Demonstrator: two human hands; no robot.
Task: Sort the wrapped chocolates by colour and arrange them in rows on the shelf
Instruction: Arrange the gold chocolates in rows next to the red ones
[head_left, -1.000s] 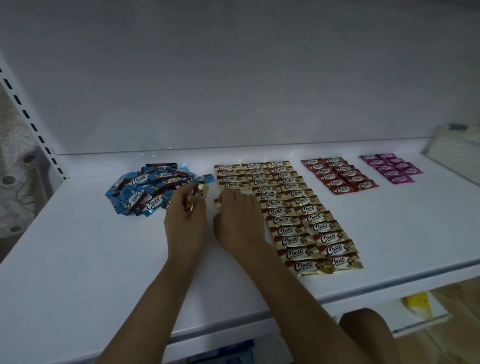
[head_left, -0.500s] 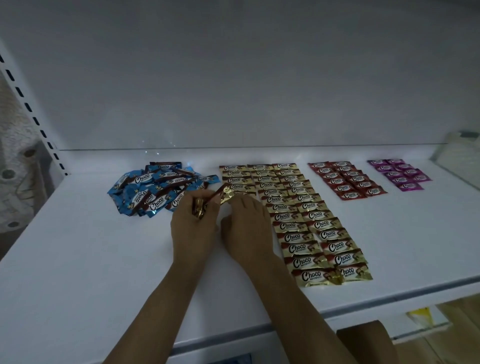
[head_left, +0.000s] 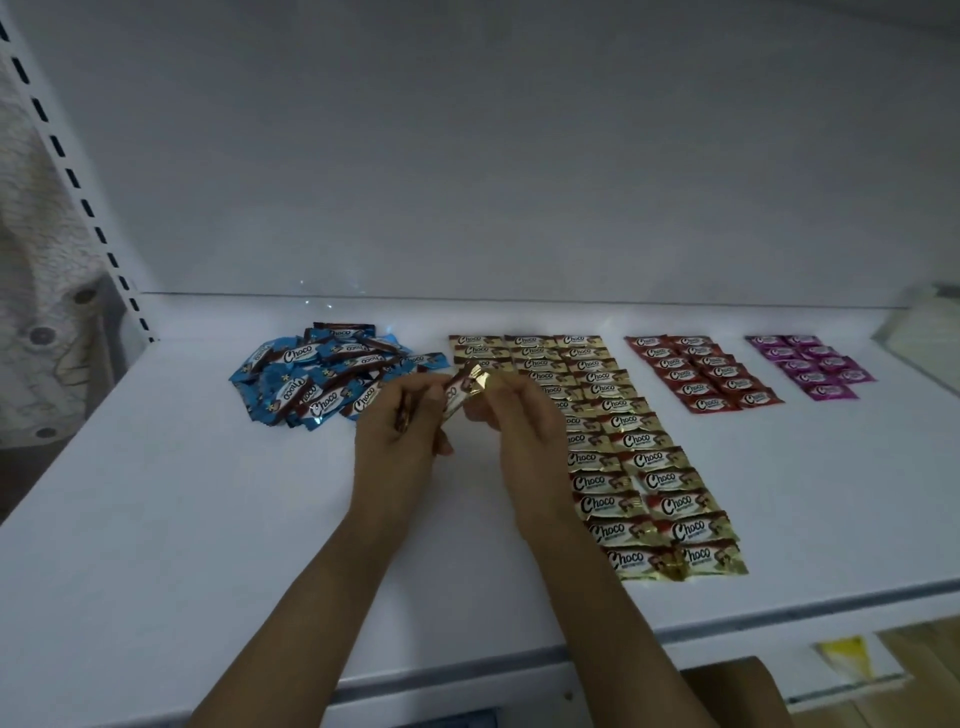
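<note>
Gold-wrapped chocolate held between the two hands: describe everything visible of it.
The small gold-foil-wrapped chocolate is a shiny oblong packet with a brown-and-white printed panel, its lettering only partly readable, and a crinkled gold end seal. It is held off the white shelf, tilted, with its lower end to the left and its upper end to the right. The left hand grips the lower end and the right hand pinches the upper end. It hangs beside the gold-wrapped rows.

Both forearms are reaching forward side by side, and the left hand (head_left: 397, 441) and right hand (head_left: 519, 431) are pinching opposite ends of one gold chocolate (head_left: 464, 391), fingers curled.
</note>
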